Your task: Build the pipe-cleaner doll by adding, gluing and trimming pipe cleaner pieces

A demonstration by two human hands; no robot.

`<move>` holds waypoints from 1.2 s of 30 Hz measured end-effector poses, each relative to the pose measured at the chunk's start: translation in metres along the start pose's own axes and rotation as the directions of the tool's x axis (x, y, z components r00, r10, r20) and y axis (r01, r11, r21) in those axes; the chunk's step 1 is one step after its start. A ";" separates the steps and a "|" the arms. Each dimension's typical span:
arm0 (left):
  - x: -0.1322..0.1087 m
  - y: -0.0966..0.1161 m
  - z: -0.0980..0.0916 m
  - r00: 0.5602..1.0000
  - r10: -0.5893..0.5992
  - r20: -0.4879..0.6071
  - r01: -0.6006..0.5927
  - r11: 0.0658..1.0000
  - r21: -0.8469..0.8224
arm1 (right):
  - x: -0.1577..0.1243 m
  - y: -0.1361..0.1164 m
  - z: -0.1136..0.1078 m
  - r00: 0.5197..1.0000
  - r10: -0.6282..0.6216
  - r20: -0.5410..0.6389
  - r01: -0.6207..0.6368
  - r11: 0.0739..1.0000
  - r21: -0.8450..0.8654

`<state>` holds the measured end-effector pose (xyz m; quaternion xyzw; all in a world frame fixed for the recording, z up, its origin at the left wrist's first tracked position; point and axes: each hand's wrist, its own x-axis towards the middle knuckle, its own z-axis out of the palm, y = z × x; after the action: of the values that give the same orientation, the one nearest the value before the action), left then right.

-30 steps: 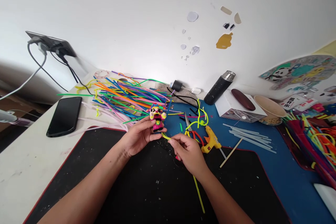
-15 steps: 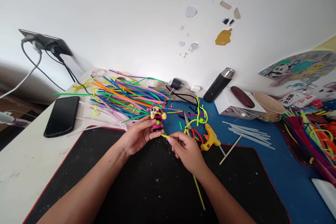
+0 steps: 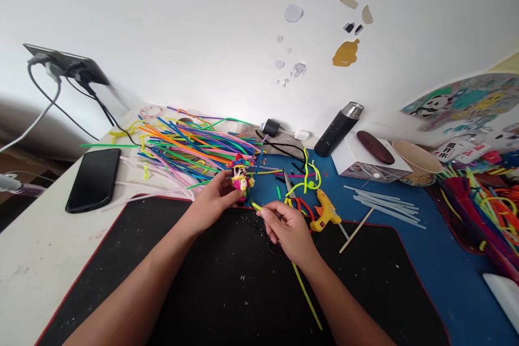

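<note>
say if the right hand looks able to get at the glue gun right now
Probably yes: the glue gun lies close by the right hand, and nothing seems to cover its yellow body. The hand pinches a yellow stem, though, so it would likely need to let go first.

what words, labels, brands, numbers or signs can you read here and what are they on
"开水": black characters on the white label at far right; the character before them is unclear.
Red characters beside them: too blurred to read.
Any print on the white box or yellow glue gun: too small to read.
</note>
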<state>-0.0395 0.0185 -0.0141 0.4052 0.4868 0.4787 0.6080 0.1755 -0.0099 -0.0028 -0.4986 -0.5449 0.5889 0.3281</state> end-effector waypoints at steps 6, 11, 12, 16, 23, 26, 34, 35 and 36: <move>0.001 -0.017 -0.001 0.990 0.137 0.025 -0.132 0.867 0.481 | -0.001 0.005 -0.001 1.000 -0.001 0.000 0.001 1.000 0.024; 0.001 -0.022 0.000 0.980 0.191 0.048 -0.180 0.766 0.617 | -0.002 0.007 0.001 1.000 0.014 0.002 -0.014 0.999 0.041; 0.001 -0.021 0.000 0.981 0.189 0.047 -0.176 0.761 0.625 | -0.002 0.007 0.001 1.000 0.014 0.002 -0.014 0.999 0.045; 0.002 -0.020 0.002 0.985 0.164 0.043 -0.159 0.804 0.573 | -0.002 0.008 0.001 1.000 0.016 0.010 -0.016 0.998 0.055; 0.001 -0.019 0.003 0.985 0.172 -0.008 -0.129 0.764 0.632 | -0.001 0.013 0.002 1.000 0.012 0.022 -0.014 0.997 0.072; 0.000 -0.018 0.003 0.974 0.226 -0.009 -0.145 0.654 0.742 | 0.000 0.015 0.001 1.000 0.021 0.022 -0.023 0.997 0.080; -0.005 -0.001 -0.004 0.830 0.545 0.121 -0.397 0.423 0.815 | 0.002 0.013 0.000 0.999 0.037 0.024 -0.039 0.996 0.080; -0.006 0.001 -0.004 0.786 0.592 0.178 -0.468 0.382 0.797 | 0.003 0.013 0.000 0.999 0.043 0.027 -0.045 0.995 0.089; -0.008 0.004 -0.004 0.752 0.612 0.246 -0.533 0.343 0.774 | 0.003 0.012 0.000 0.998 0.051 0.029 -0.054 0.993 0.101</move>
<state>-0.0449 0.0119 -0.0099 0.7570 0.5007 0.4008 0.1246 0.1763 -0.0094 -0.0153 -0.4877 -0.5051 0.6308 0.3303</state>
